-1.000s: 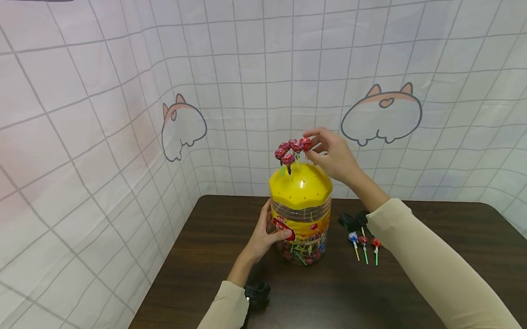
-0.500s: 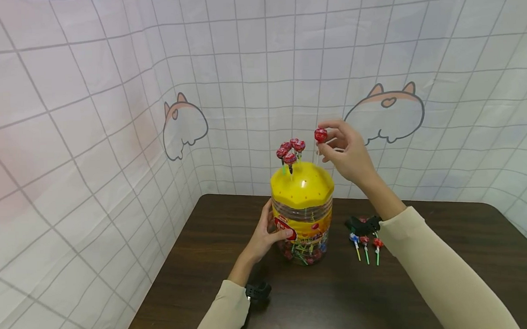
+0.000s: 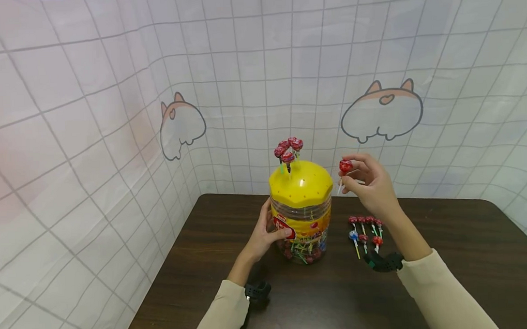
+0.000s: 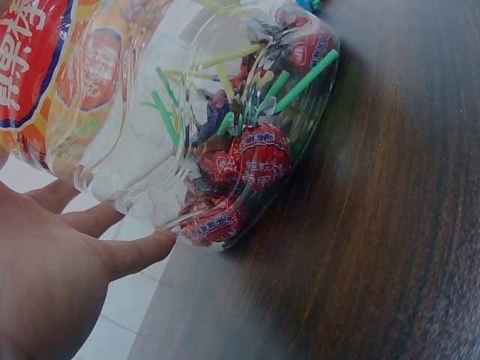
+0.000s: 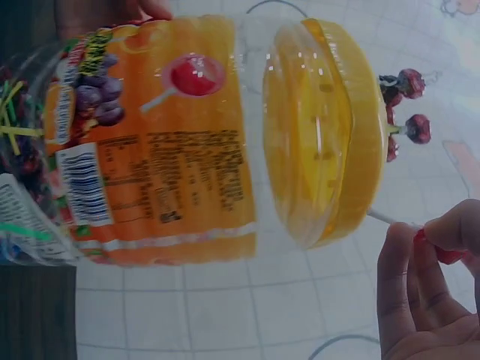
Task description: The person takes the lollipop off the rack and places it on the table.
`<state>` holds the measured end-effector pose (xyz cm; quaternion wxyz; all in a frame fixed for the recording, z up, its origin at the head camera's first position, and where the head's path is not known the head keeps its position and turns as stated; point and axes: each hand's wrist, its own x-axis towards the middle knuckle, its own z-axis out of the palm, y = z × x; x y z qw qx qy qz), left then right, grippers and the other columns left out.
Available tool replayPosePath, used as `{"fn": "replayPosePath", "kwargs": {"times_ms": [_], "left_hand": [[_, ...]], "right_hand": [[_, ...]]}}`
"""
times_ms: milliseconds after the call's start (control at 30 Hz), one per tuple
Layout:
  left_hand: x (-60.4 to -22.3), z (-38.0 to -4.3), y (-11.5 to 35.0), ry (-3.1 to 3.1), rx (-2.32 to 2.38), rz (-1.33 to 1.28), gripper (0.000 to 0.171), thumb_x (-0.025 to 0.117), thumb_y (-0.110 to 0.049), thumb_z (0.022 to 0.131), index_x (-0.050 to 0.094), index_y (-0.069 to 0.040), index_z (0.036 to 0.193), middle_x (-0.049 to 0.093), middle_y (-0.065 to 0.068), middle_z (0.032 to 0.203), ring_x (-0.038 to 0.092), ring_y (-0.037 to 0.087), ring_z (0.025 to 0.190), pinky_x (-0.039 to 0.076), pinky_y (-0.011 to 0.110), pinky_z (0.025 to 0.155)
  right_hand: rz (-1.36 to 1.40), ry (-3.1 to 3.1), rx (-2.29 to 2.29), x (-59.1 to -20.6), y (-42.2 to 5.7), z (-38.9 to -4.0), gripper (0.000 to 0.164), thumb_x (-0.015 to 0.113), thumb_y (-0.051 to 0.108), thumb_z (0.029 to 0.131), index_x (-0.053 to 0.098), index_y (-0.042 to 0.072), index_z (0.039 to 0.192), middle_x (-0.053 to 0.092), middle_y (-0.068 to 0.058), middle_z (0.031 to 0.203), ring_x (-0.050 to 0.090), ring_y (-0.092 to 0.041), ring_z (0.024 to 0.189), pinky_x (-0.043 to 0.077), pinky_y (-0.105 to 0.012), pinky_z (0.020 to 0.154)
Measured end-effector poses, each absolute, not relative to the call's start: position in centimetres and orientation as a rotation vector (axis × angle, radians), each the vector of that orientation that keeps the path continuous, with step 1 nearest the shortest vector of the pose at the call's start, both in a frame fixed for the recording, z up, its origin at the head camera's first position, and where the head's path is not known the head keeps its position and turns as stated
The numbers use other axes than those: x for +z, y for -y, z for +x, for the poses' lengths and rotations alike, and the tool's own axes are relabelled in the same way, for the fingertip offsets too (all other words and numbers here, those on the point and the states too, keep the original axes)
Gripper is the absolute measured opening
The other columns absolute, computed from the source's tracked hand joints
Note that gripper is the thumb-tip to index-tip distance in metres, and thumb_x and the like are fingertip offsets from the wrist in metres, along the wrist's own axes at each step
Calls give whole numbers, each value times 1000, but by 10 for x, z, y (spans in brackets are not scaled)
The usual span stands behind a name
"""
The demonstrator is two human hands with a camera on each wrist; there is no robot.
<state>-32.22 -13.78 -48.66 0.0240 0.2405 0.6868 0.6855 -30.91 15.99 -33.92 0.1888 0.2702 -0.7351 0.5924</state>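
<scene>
Standing short of the back edge of the table [image 3: 197, 263], with open room in front, the yellow-lidded jar [image 3: 302, 214] could tip if the left hand [image 3: 263, 237], gripping its side, slackens. A low sweep by the right hand [image 3: 372, 186] could scatter the loose lollipops [image 3: 363, 239] near its wrist; weak pinching by its fingertips could drop the red lollipop [image 3: 345, 166] held right of the jar.

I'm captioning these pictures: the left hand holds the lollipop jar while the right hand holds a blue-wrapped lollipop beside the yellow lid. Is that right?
Not quite: the head view shows a red-wrapped lollipop, not a blue one. The left hand does hold the lollipop jar while the right hand holds that lollipop beside the yellow lid.
</scene>
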Motion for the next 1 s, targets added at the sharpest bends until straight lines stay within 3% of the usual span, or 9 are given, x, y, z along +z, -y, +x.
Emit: {"fn": "replayPosePath", "kwargs": {"times_ms": [267,767,1000], "left_hand": [[-485,-322,137,-2108,2136,752,97,78,-38,90,12,-44,160,41,11,154,47,30,137,47,55,111],[-485,-321,135,-2104,2131,773,97,78,-37,91,12,-43,161,41,12,153,49,28,135,46,55,111],[-484,-321,137,-2112,2125,740,97,78,-33,90,11,-43,160,40,9,155,46,29,139,45,55,113]], "right_hand": [[651,2079,1724,-367,-180,-300,43,66,-1,96,57,9,137,69,4,106,66,-15,85,60,-23,69],[551,2149,1692,-409,-215,-291,52,66,-4,95,55,9,144,70,9,97,68,-13,69,59,-25,61],[580,2176,1728,-422,-229,-296,53,67,-3,95,54,8,146,71,9,101,70,-10,75,60,-26,65]]}}
